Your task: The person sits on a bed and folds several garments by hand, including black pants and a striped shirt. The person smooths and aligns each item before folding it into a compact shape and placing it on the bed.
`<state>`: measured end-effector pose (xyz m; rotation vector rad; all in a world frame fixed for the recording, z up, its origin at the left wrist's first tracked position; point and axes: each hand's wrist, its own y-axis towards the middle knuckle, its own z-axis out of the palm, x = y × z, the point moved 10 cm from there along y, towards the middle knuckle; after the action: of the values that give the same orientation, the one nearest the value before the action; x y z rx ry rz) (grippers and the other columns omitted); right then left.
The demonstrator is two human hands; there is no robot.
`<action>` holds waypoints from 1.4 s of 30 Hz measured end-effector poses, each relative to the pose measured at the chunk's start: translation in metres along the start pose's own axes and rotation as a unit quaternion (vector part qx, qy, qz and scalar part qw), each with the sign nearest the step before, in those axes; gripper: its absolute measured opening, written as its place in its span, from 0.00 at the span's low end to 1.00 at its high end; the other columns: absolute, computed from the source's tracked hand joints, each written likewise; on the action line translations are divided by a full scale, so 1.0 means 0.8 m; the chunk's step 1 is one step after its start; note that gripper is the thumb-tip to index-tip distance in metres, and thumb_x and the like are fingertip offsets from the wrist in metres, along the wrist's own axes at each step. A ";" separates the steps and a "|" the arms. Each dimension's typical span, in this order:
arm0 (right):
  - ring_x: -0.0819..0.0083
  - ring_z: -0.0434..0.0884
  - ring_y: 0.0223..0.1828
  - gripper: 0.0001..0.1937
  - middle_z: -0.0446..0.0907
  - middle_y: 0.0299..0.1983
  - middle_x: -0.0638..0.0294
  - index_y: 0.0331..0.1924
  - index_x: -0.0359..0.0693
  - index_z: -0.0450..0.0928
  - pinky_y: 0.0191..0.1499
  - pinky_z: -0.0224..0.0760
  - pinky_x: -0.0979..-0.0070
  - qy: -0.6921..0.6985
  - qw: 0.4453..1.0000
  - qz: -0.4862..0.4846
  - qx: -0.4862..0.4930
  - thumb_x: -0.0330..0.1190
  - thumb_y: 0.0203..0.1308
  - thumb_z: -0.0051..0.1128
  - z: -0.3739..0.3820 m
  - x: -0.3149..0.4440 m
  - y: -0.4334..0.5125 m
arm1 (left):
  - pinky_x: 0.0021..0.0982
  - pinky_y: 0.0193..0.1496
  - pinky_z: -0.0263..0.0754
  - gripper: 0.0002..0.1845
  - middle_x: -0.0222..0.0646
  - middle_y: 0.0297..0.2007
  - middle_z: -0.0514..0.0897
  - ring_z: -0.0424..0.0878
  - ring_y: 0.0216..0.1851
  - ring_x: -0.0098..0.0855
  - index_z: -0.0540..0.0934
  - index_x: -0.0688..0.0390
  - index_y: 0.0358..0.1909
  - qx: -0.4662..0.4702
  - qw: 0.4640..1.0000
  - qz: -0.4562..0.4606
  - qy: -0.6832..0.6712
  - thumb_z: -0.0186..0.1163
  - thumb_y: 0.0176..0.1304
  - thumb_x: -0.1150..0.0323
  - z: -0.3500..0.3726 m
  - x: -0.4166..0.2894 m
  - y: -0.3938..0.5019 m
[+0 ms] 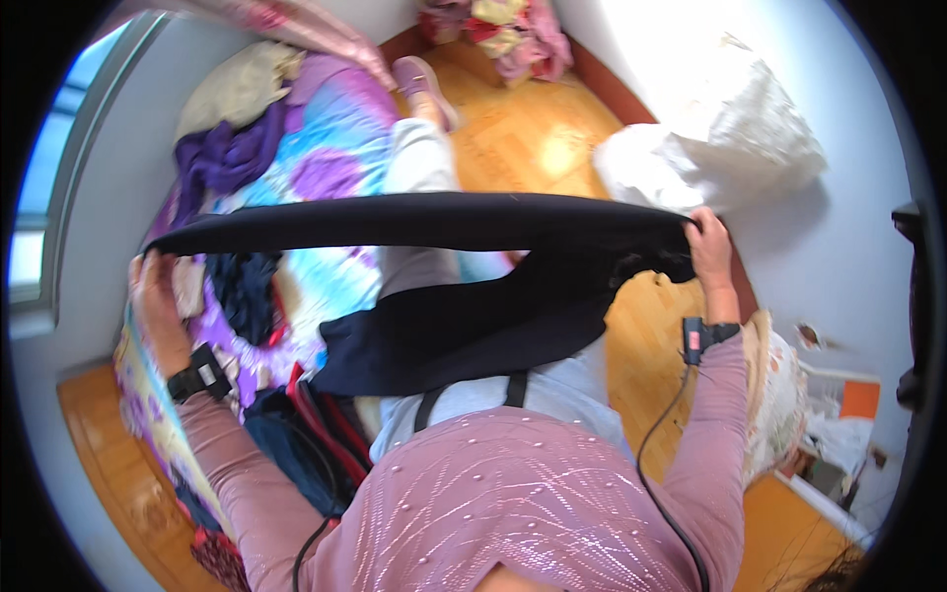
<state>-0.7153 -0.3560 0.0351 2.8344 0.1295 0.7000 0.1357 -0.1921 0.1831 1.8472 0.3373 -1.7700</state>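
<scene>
Black trousers (414,222) are stretched sideways between my two hands, over my lap. My left hand (155,296) grips the end of one leg at the far left. At the right, my right hand (710,248) holds the gathered waist end. The other leg hangs loosely back towards my lap, its wide hem near my waist. A black band with a small device sits on each wrist. Under the trousers, at the left, dark garments (244,296) lie on a tie-dyed bedcover (333,155).
Purple cloth (229,159) and a cream cloth (237,85) lie at the bed's upper left. White plastic bags (732,140) stand by the right wall. Folded dark and red clothes (296,436) lie beside my left hip. Pink bundled fabric (518,37) is at the far wall.
</scene>
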 end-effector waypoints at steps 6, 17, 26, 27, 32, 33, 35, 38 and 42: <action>0.54 0.77 0.43 0.06 0.78 0.39 0.52 0.40 0.36 0.75 0.49 0.69 0.66 0.059 0.997 -0.040 -0.034 0.28 0.62 0.53 -0.001 0.022 0.020 | 0.31 0.49 0.82 0.05 0.36 0.38 0.85 0.86 0.39 0.33 0.76 0.58 0.38 -0.046 0.991 -0.026 -0.119 0.58 0.65 0.80 -0.069 0.014 -0.068; 0.62 0.79 0.45 0.09 0.80 0.41 0.56 0.45 0.38 0.77 0.51 0.71 0.68 0.000 0.987 0.150 0.061 0.26 0.61 0.51 0.118 -0.110 -0.122 | 0.28 0.38 0.76 0.09 0.32 0.29 0.82 0.80 0.32 0.26 0.78 0.64 0.35 0.016 0.869 -0.361 0.339 0.62 0.50 0.78 -0.076 0.215 -0.369; 0.61 0.81 0.41 0.10 0.82 0.40 0.55 0.46 0.38 0.76 0.46 0.73 0.66 0.032 0.982 0.185 -0.039 0.32 0.64 0.49 0.094 -0.118 -0.109 | 0.23 0.45 0.75 0.20 0.29 0.36 0.78 0.78 0.36 0.22 0.71 0.61 0.50 -0.083 0.972 -0.197 0.099 0.61 0.56 0.85 -0.071 0.175 -0.279; 0.61 0.82 0.42 0.11 0.82 0.41 0.55 0.46 0.38 0.76 0.46 0.73 0.66 0.045 0.980 0.185 -0.050 0.33 0.65 0.49 0.090 -0.116 -0.109 | 0.24 0.47 0.75 0.23 0.30 0.37 0.78 0.78 0.38 0.22 0.71 0.60 0.52 -0.056 0.983 -0.155 0.083 0.61 0.56 0.86 -0.060 0.166 -0.274; 0.65 0.82 0.43 0.11 0.81 0.43 0.58 0.48 0.39 0.76 0.48 0.74 0.70 -0.010 0.988 0.156 -0.018 0.27 0.61 0.56 0.119 -0.057 -0.119 | 0.28 0.47 0.75 0.20 0.37 0.38 0.81 0.81 0.43 0.30 0.76 0.59 0.49 0.110 0.880 -0.312 0.341 0.54 0.53 0.86 -0.028 0.238 -0.318; 0.66 0.82 0.42 0.09 0.81 0.41 0.59 0.46 0.39 0.77 0.48 0.74 0.71 0.035 0.991 0.126 -0.021 0.26 0.62 0.55 0.125 -0.029 -0.121 | 0.30 0.46 0.75 0.17 0.40 0.39 0.81 0.82 0.42 0.35 0.77 0.60 0.45 0.113 0.855 -0.395 0.317 0.53 0.53 0.84 -0.031 0.261 -0.337; 0.68 0.81 0.41 0.06 0.80 0.39 0.59 0.42 0.38 0.78 0.48 0.74 0.73 0.137 0.986 0.095 -0.027 0.24 0.63 0.53 0.134 0.028 -0.122 | 0.36 0.48 0.75 0.13 0.48 0.39 0.81 0.80 0.44 0.49 0.77 0.62 0.42 0.189 0.836 -0.275 0.436 0.53 0.54 0.80 -0.011 0.260 -0.328; 0.70 0.80 0.39 0.06 0.80 0.37 0.60 0.36 0.37 0.78 0.46 0.75 0.75 0.211 0.977 0.028 0.006 0.19 0.62 0.50 0.139 0.131 -0.116 | 0.43 0.53 0.72 0.12 0.55 0.41 0.79 0.76 0.48 0.56 0.76 0.61 0.42 0.191 0.824 -0.214 0.489 0.53 0.55 0.79 -0.002 0.268 -0.322; 0.71 0.80 0.37 0.09 0.80 0.36 0.60 0.34 0.37 0.78 0.44 0.75 0.76 0.298 0.946 -0.099 0.086 0.14 0.56 0.50 0.137 0.268 -0.121 | 0.48 0.53 0.72 0.13 0.56 0.45 0.79 0.76 0.50 0.57 0.75 0.60 0.45 0.226 0.788 -0.213 0.532 0.55 0.57 0.77 0.009 0.294 -0.334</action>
<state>-0.4778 -0.2530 0.0141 2.6061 0.5847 1.5340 0.0091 -0.0233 -0.1036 3.2182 0.8459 -0.8349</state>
